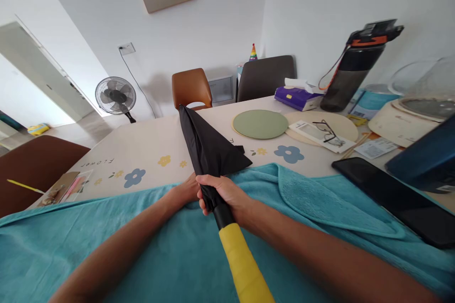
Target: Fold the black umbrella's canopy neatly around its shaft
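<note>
A folded black umbrella [208, 147] with a yellow handle [243, 265] points away from me over the table. My right hand [227, 196] is wrapped around its black fabric just above the handle. My left hand [185, 191] lies against the umbrella's left side at the same spot, partly hidden behind the fabric. Both forearms rest over a teal towel [305, 203] spread across the near part of the table.
The floral-print table [149, 151] holds a green round mat [260, 124], glasses on a booklet [325, 135], a tissue pack [297, 97], a dark bottle [350, 73], a black phone [391, 196] and a cooker [408, 118]. Chairs [191, 87] and a fan [115, 96] stand beyond.
</note>
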`<state>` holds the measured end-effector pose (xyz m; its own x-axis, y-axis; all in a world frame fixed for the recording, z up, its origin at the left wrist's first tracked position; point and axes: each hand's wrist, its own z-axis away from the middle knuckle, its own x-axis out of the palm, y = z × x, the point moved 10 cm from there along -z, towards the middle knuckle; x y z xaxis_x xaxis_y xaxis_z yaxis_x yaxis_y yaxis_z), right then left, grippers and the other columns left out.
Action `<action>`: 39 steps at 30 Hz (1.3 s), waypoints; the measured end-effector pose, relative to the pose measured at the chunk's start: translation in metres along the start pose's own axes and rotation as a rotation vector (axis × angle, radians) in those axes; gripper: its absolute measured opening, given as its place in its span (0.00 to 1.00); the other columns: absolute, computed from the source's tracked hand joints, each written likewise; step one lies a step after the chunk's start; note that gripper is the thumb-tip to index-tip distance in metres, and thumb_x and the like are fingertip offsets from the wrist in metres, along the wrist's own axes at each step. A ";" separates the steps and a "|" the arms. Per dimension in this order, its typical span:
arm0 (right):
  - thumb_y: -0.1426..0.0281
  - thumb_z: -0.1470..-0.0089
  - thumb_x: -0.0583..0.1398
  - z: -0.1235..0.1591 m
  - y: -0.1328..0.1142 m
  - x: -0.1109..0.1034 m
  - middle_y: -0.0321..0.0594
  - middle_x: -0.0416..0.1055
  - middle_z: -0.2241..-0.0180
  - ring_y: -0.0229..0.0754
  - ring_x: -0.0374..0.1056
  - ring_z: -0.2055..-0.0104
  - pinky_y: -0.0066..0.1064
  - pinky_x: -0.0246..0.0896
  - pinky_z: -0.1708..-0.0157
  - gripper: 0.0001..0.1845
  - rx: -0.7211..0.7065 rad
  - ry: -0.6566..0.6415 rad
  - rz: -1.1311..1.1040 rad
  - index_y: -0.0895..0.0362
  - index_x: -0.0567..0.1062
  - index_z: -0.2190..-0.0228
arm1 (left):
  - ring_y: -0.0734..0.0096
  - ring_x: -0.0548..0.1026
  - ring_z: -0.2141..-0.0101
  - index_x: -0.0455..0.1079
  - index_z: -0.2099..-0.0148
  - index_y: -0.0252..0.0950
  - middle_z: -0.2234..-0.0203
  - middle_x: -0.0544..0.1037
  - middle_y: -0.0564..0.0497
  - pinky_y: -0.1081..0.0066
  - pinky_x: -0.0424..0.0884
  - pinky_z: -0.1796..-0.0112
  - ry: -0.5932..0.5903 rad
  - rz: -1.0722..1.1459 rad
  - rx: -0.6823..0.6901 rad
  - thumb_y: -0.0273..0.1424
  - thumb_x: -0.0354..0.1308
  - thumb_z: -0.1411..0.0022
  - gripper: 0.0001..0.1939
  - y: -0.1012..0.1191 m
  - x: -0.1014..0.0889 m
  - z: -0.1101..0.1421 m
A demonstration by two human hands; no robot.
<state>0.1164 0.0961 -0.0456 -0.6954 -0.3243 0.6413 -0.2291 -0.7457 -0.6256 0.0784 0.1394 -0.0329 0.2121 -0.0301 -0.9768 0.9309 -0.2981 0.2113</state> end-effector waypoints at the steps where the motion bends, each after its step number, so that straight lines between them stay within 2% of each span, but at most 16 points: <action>1: 0.68 0.50 0.57 -0.002 -0.004 -0.003 0.36 0.66 0.82 0.34 0.63 0.84 0.28 0.64 0.85 0.09 -0.019 0.004 -0.009 0.63 0.66 0.74 | 0.67 0.71 0.63 0.67 0.77 0.38 0.72 0.73 0.51 0.68 0.69 0.62 -0.027 0.002 0.063 0.30 0.50 0.43 0.11 0.003 -0.003 -0.001; 4: 0.72 0.51 0.58 -0.009 -0.007 -0.012 0.37 0.67 0.80 0.38 0.68 0.78 0.34 0.69 0.77 0.06 -0.039 0.028 -0.045 0.64 0.67 0.73 | 0.69 0.70 0.58 0.70 0.67 0.37 0.64 0.74 0.50 0.70 0.67 0.57 -0.060 0.043 0.241 0.28 0.44 0.40 0.12 0.000 -0.022 0.009; 6: 0.74 0.52 0.59 -0.014 -0.004 -0.017 0.39 0.69 0.78 0.41 0.70 0.73 0.36 0.70 0.76 0.05 -0.052 0.043 -0.065 0.64 0.68 0.72 | 0.69 0.69 0.57 0.69 0.57 0.39 0.60 0.74 0.50 0.68 0.66 0.55 -0.026 0.067 0.190 0.29 0.41 0.39 0.16 -0.023 -0.040 0.017; 9: 0.75 0.54 0.60 -0.020 0.003 -0.020 0.40 0.69 0.76 0.41 0.70 0.74 0.35 0.70 0.79 0.05 -0.051 0.032 -0.052 0.64 0.68 0.73 | 0.70 0.71 0.59 0.68 0.54 0.41 0.59 0.74 0.52 0.68 0.67 0.57 0.070 0.075 0.028 0.32 0.42 0.39 0.16 -0.055 -0.066 0.018; 11: 0.75 0.54 0.60 -0.022 0.006 -0.020 0.39 0.68 0.78 0.37 0.67 0.79 0.32 0.67 0.83 0.05 -0.055 0.017 -0.006 0.64 0.68 0.75 | 0.70 0.71 0.59 0.69 0.55 0.41 0.59 0.74 0.53 0.69 0.66 0.57 0.155 0.091 0.019 0.33 0.43 0.39 0.16 -0.050 -0.081 0.008; 14: 0.74 0.55 0.60 -0.023 0.004 -0.021 0.36 0.64 0.81 0.33 0.62 0.83 0.28 0.64 0.87 0.06 -0.079 0.022 0.041 0.64 0.67 0.77 | 0.71 0.69 0.57 0.69 0.55 0.40 0.59 0.74 0.52 0.70 0.65 0.55 0.246 0.100 0.150 0.31 0.43 0.39 0.15 -0.009 -0.090 -0.024; 17: 0.74 0.56 0.61 -0.022 0.003 -0.021 0.34 0.63 0.81 0.33 0.61 0.82 0.27 0.62 0.88 0.07 -0.096 0.019 0.031 0.62 0.66 0.77 | 0.71 0.65 0.52 0.67 0.53 0.37 0.55 0.71 0.51 0.71 0.61 0.51 0.181 0.026 0.353 0.28 0.44 0.40 0.16 0.043 -0.070 -0.068; 19: 0.74 0.57 0.61 -0.022 0.001 -0.020 0.33 0.63 0.81 0.34 0.61 0.82 0.26 0.62 0.88 0.07 -0.123 0.002 0.019 0.61 0.66 0.77 | 0.69 0.63 0.50 0.66 0.50 0.37 0.52 0.69 0.50 0.68 0.59 0.49 0.111 -0.079 0.450 0.25 0.44 0.42 0.18 0.066 -0.045 -0.096; 22: 0.74 0.57 0.60 -0.025 0.001 -0.020 0.33 0.64 0.82 0.34 0.61 0.82 0.27 0.62 0.89 0.06 -0.151 -0.020 0.024 0.61 0.66 0.77 | 0.66 0.61 0.48 0.66 0.51 0.38 0.49 0.66 0.51 0.65 0.60 0.50 0.005 -0.182 0.518 0.22 0.46 0.45 0.20 0.080 -0.009 -0.127; 24: 0.74 0.58 0.61 -0.027 0.003 -0.019 0.34 0.64 0.82 0.34 0.61 0.83 0.28 0.62 0.89 0.06 -0.135 -0.032 0.033 0.61 0.66 0.76 | 0.66 0.64 0.51 0.70 0.57 0.38 0.53 0.70 0.52 0.67 0.62 0.52 -0.007 -0.193 0.523 0.23 0.47 0.45 0.16 0.082 -0.001 -0.136; 25: 0.73 0.58 0.61 -0.027 0.004 -0.020 0.34 0.64 0.82 0.34 0.61 0.83 0.28 0.62 0.89 0.07 -0.126 -0.034 0.031 0.61 0.66 0.76 | 0.67 0.65 0.53 0.71 0.60 0.38 0.56 0.72 0.52 0.68 0.63 0.53 0.018 -0.180 0.516 0.24 0.47 0.45 0.14 0.082 -0.003 -0.138; 27: 0.73 0.59 0.62 -0.027 0.005 -0.021 0.34 0.64 0.82 0.34 0.61 0.83 0.28 0.62 0.89 0.08 -0.112 -0.019 0.018 0.61 0.66 0.76 | 0.70 0.67 0.55 0.71 0.64 0.39 0.59 0.74 0.53 0.71 0.64 0.56 0.116 -0.132 0.495 0.25 0.47 0.43 0.12 0.081 -0.021 -0.134; 30: 0.73 0.58 0.62 -0.025 0.005 -0.022 0.33 0.64 0.82 0.34 0.61 0.83 0.27 0.62 0.89 0.08 -0.087 0.017 0.000 0.61 0.65 0.77 | 0.71 0.67 0.56 0.72 0.63 0.39 0.60 0.74 0.53 0.72 0.66 0.59 0.288 -0.063 0.449 0.28 0.47 0.41 0.12 0.072 -0.065 -0.117; 35: 0.73 0.57 0.61 -0.024 0.004 -0.024 0.35 0.64 0.81 0.33 0.60 0.83 0.27 0.62 0.89 0.07 -0.094 0.050 -0.004 0.63 0.66 0.78 | 0.70 0.70 0.61 0.73 0.62 0.40 0.63 0.76 0.53 0.70 0.67 0.61 0.578 -0.015 0.332 0.31 0.48 0.40 0.12 0.038 -0.138 -0.066; 39: 0.73 0.57 0.61 -0.023 0.002 -0.024 0.36 0.64 0.80 0.34 0.61 0.82 0.28 0.61 0.89 0.08 -0.108 0.042 0.004 0.63 0.66 0.77 | 0.71 0.71 0.63 0.73 0.62 0.39 0.64 0.77 0.52 0.70 0.67 0.61 0.735 0.014 0.253 0.31 0.51 0.42 0.10 0.005 -0.167 -0.019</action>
<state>0.1166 0.1154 -0.0722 -0.7239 -0.3006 0.6209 -0.2966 -0.6771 -0.6735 0.0532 0.1608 0.1318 0.4490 0.5787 -0.6808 0.8489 -0.5140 0.1229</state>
